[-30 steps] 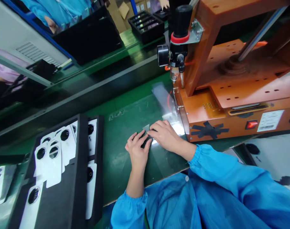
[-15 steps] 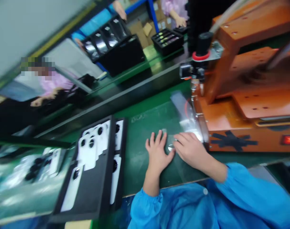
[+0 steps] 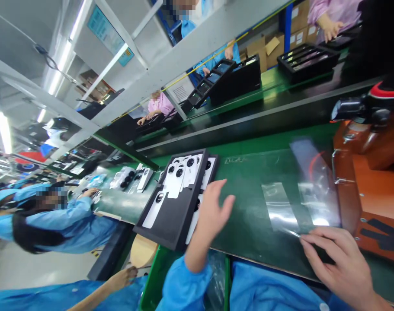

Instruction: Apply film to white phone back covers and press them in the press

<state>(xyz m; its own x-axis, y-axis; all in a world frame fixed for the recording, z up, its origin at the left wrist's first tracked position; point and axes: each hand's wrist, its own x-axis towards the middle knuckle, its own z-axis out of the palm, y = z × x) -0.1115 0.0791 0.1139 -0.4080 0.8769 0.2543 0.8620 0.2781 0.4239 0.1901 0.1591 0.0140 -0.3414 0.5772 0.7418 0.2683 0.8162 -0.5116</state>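
Observation:
My right hand (image 3: pixel 341 257) is at the lower right with thumb and fingertips pinched on the near corner of a transparent plastic film (image 3: pixel 279 205), which lies on the green work mat (image 3: pixel 245 220). Beside the right edge of a black foam tray (image 3: pixel 174 216) is my left hand (image 3: pixel 214 207), thumb and forefinger apart; its other fingers are partly hidden. Whether it touches the tray I cannot tell. In that tray several white phone back covers (image 3: pixel 176 179) with dark round camera areas overlap at the far end, and one lies apart at the near left.
An orange machine (image 3: pixel 375 190) stands at the right. More transparent film (image 3: pixel 318 194) lies beside it. Below the bench edge is a green bin (image 3: pixel 159 276) with plastic in it. A co-worker's hand (image 3: pixel 123 276) is near a yellowish stool (image 3: pixel 143 250). Other people work along the line.
The view has swung left. My hands, close together at the film before, are now far apart: the left has moved toward the tray, the right pinches the film's near corner.

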